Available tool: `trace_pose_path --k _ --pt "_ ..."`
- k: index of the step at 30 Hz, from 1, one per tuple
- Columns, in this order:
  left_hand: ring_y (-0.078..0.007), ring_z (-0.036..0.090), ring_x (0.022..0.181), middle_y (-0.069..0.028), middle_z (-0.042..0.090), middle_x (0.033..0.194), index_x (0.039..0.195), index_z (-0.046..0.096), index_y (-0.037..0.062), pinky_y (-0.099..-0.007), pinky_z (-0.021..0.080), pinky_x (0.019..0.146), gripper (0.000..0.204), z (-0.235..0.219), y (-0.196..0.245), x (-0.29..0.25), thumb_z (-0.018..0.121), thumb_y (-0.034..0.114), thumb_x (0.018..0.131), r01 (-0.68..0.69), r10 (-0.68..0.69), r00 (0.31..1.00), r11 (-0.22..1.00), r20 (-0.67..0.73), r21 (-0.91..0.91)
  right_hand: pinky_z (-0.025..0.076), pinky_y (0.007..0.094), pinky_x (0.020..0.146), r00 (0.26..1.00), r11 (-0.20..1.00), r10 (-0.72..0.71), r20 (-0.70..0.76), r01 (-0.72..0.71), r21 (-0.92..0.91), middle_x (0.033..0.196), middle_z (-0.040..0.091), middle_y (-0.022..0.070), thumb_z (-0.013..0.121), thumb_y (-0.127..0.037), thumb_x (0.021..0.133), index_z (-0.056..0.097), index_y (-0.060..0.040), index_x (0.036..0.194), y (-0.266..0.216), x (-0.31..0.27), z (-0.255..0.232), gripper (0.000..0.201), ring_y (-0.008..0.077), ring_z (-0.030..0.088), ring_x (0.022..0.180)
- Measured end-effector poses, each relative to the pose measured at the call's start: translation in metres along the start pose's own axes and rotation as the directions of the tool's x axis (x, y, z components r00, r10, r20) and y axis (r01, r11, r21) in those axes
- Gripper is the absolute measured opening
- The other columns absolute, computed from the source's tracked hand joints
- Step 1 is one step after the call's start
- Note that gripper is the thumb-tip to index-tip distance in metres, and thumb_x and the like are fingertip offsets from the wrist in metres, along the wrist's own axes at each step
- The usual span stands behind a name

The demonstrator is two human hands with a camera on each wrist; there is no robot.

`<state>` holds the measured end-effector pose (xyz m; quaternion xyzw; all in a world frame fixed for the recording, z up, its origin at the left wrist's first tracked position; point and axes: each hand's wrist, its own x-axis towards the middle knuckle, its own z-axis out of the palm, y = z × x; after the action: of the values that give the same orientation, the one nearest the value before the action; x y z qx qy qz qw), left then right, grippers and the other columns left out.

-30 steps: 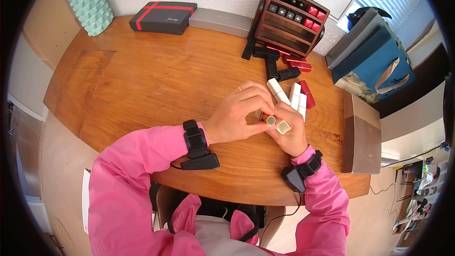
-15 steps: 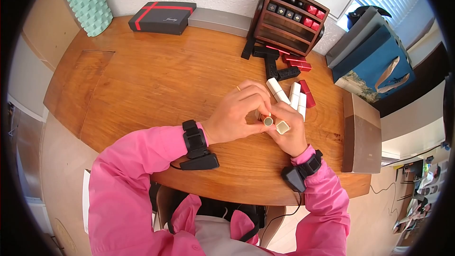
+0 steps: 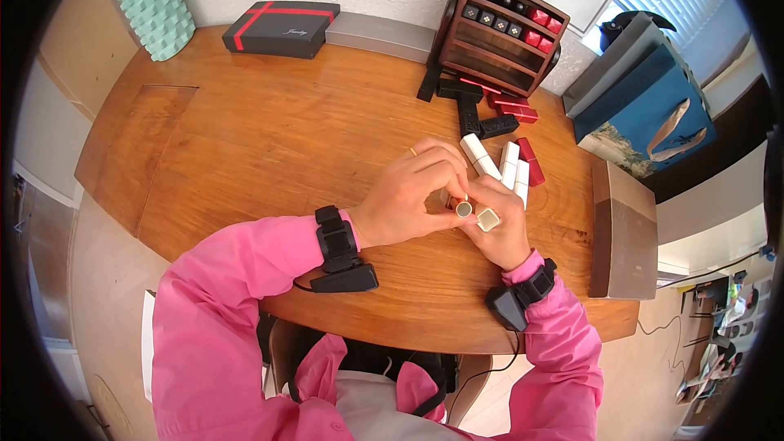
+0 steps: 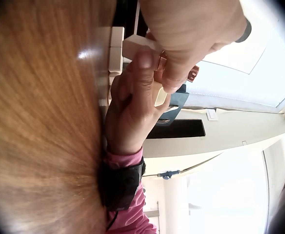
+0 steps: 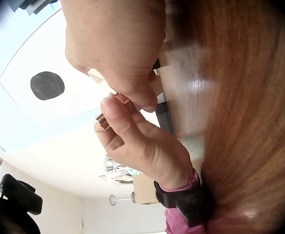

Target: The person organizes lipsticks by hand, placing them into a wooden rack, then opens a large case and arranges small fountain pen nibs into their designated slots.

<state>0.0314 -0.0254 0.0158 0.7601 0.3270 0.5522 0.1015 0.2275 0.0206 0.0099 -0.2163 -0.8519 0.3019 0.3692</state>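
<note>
My left hand [image 3: 412,196] pinches a small round gold tube [image 3: 464,209] between thumb and fingers, its end facing up. Against it, my right hand [image 3: 502,227] grips a white square case [image 3: 487,220] with a gold-rimmed opening. The two hands touch above the wooden table. Seen from the left wrist, the pale case [image 4: 160,97] lies in the curled right hand [image 4: 135,109]. In the right wrist view the left hand [image 5: 142,141] holds a coppery metal piece [image 5: 102,122]. Several white tubes [image 3: 480,156] lie just beyond the hands, beside a red one [image 3: 529,162].
Black boxes [image 3: 468,114] and red boxes [image 3: 514,109] lie before a wooden tiered rack [image 3: 495,46]. A dark ribboned box [image 3: 282,30] and a silver box [image 3: 380,37] stand along the wall. At the right are a brown box [image 3: 623,233] and a blue bag [image 3: 641,118].
The round tube in my left hand has shifted slightly left, then slightly back right. Both grips are otherwise the same.
</note>
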Motion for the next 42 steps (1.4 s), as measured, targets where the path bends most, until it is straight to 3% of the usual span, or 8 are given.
trace_pose_path --k 11,13,32,35,37,39,42 --pt "-0.0275 0.058 0.1 -0.0049 0.063 0.097 0.083 0.057 0.0088 -0.038 0.048 0.085 0.031 0.0 -0.001 0.0 0.085 0.011 0.071 -0.001 0.001 1.0 1.0 -0.001 -0.001 0.045 0.0326 0.061 1.0 1.0 0.019 0.015 -0.02 0.014 0.077 0.057 0.0073 0.079 -0.001 0.075 0.071 -0.0023 0.116 -0.001 0.0 -0.001 0.041 0.0212 0.058 0.068" --pt "-0.0262 0.063 0.103 -0.0038 0.065 0.097 0.083 0.061 0.0095 -0.0371 0.05 0.087 0.034 -0.001 0.0 0.0 0.091 0.013 0.069 0.018 -0.018 1.0 1.0 0.013 0.02 0.045 0.0325 0.061 1.0 1.0 0.018 0.017 -0.019 0.009 0.077 0.058 0.0073 0.079 0.0 0.075 0.071 -0.0021 0.115 -0.001 0.0 -0.001 0.041 0.0211 0.058 0.068" --pt "-0.028 0.058 0.099 -0.0054 0.062 0.095 0.082 0.056 0.0083 -0.0383 0.047 0.085 0.032 0.0 0.0 0.0 0.086 0.013 0.071 0.016 -0.016 1.0 1.0 0.006 -0.021 0.045 0.0321 0.062 0.999 1.0 0.028 0.028 -0.028 0.012 0.078 0.059 0.0074 0.079 -0.001 0.076 0.071 -0.0014 0.114 -0.001 0.0 -0.001 0.038 0.021 0.058 0.069" --pt "-0.0264 0.063 0.104 -0.0048 0.066 0.101 0.088 0.063 0.0091 -0.038 0.049 0.09 0.034 -0.003 0.001 0.001 0.091 0.013 0.07 0.03 -0.03 0.999 0.999 0.031 -0.018 0.045 0.0323 0.062 1.0 0.998 0.03 0.002 -0.03 0.058 0.078 0.059 0.0075 0.08 -0.004 0.078 0.071 -0.0011 0.111 0.0 0.001 0.0 0.035 0.0217 0.058 0.069" --pt "-0.0278 0.061 0.11 -0.0069 0.066 0.113 0.099 0.066 0.0085 -0.0403 0.048 0.095 0.041 -0.003 0.005 0.003 0.092 0.017 0.069 0.096 -0.097 0.995 0.994 -0.016 -0.045 0.045 0.0324 0.062 0.999 0.994 0.034 -0.028 -0.031 0.102 0.078 0.058 0.0076 0.08 -0.006 0.079 0.071 -0.0009 0.109 0.0 0.002 0.0 0.031 0.0222 0.058 0.069" --pt "-0.0293 0.059 0.116 -0.0079 0.064 0.119 0.105 0.066 0.0091 -0.0411 0.047 0.099 0.045 -0.004 0.006 0.004 0.092 0.02 0.069 0.061 -0.061 0.998 0.998 -0.017 0.011 0.045 0.0327 0.063 0.978 0.97 0.211 -0.003 -0.209 0.125 0.078 0.06 0.0083 0.08 -0.01 0.082 0.071 -0.0009 0.102 -0.002 0.001 -0.003 0.023 0.023 0.059 0.069" --pt "-0.0317 0.053 0.127 -0.0079 0.061 0.127 0.109 0.066 0.011 -0.0443 0.044 0.103 0.048 -0.005 0.009 0.008 0.09 0.024 0.071 -0.014 0.013 1.0 0.994 0.012 0.111 0.046 0.0334 0.063 0.986 0.985 0.167 -0.011 -0.166 0.038 0.079 0.062 0.0091 0.082 -0.012 0.081 0.071 -0.0018 0.095 -0.01 0.004 -0.002 0.02 0.0238 0.06 0.068"
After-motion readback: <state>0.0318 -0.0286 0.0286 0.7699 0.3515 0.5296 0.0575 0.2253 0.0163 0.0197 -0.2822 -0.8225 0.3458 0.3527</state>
